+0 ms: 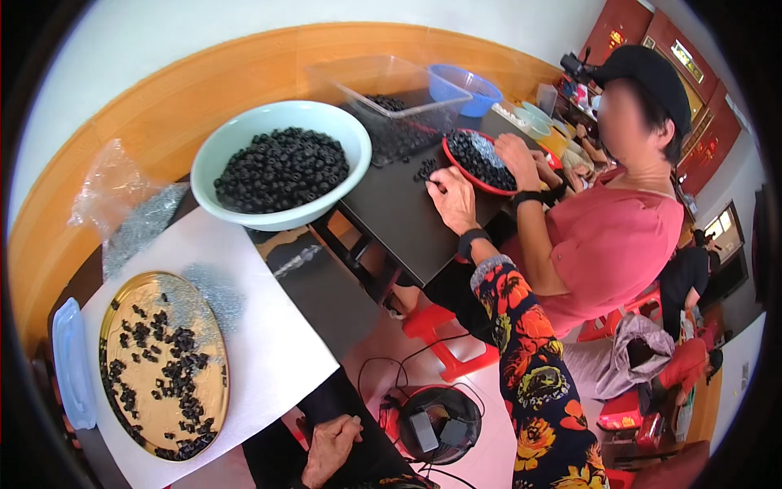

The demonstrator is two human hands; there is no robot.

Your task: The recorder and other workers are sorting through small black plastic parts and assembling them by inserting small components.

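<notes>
My right hand [453, 199] reaches out over the dark table, its fingers pinched together beside a small heap of black pieces [424, 169]. What the fingertips hold, if anything, is too small to make out. Low in the picture, my left hand [332, 448] rests near my lap with its fingers curled in, and whatever is inside is hidden. Just past my right hand is a red basin [494, 190] of black ring-like pieces with some bluish clear material on top. A pale green basin [358, 155] of similar black pieces stands to its left.
A gold oval tray [147, 326] with scattered black pieces lies on a white sheet [277, 359]. A blue lid [73, 359] lies beside it. Behind are a clear bin [342, 77] and blue basket [481, 85]. A co-worker in pink [611, 236] sits right; below are a red stool [444, 342] and cables.
</notes>
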